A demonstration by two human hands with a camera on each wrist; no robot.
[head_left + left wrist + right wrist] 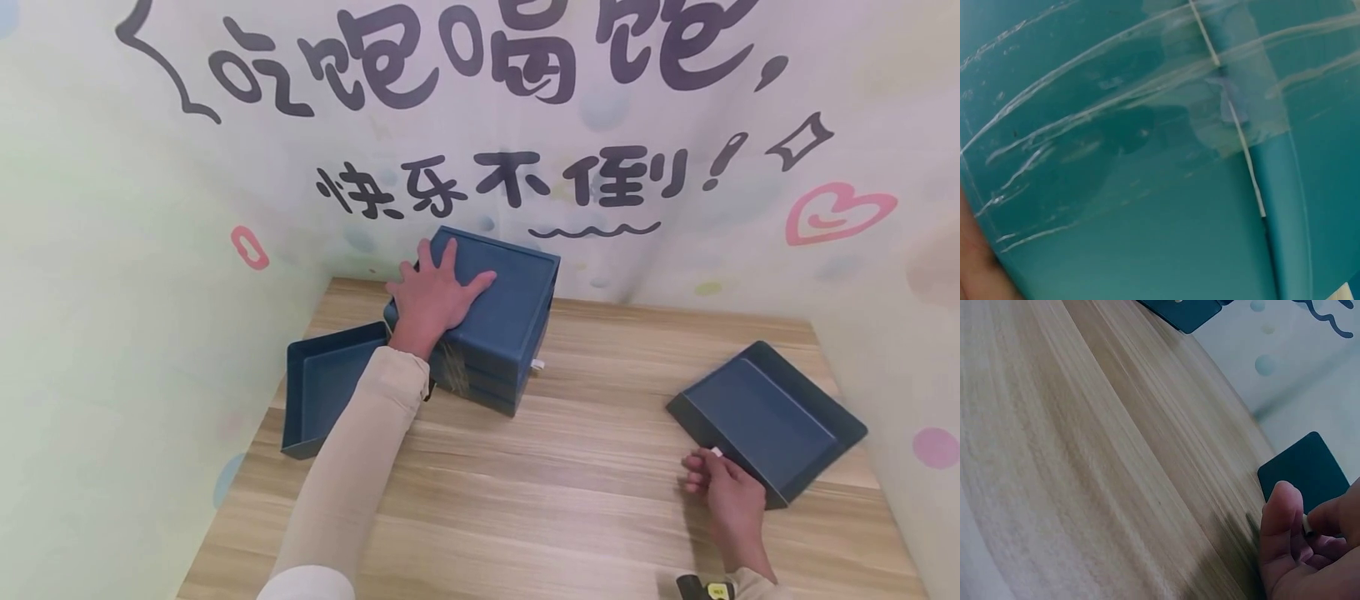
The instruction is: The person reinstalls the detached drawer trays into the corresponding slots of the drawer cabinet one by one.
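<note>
My left hand (433, 298) rests with spread fingers on top of a dark blue drawer cabinet (517, 292) near the back wall. Strips of clear tape (1116, 94) run across the cabinet's surface in the left wrist view. At the right of the table, my right hand (731, 497) pinches the small white knob (1307, 525) of a shallow blue drawer (776, 421). That drawer lies out of the cabinet, its hollow side facing up. Part of its front is hidden behind the hand.
Another blue drawer (341, 379) lies left of the cabinet, partly covered by my left sleeve (360, 467). A white knob (537, 365) sticks out from the cabinet's right side. Printed cloth walls (720, 250) border the wooden table (570, 492) at the back and sides.
</note>
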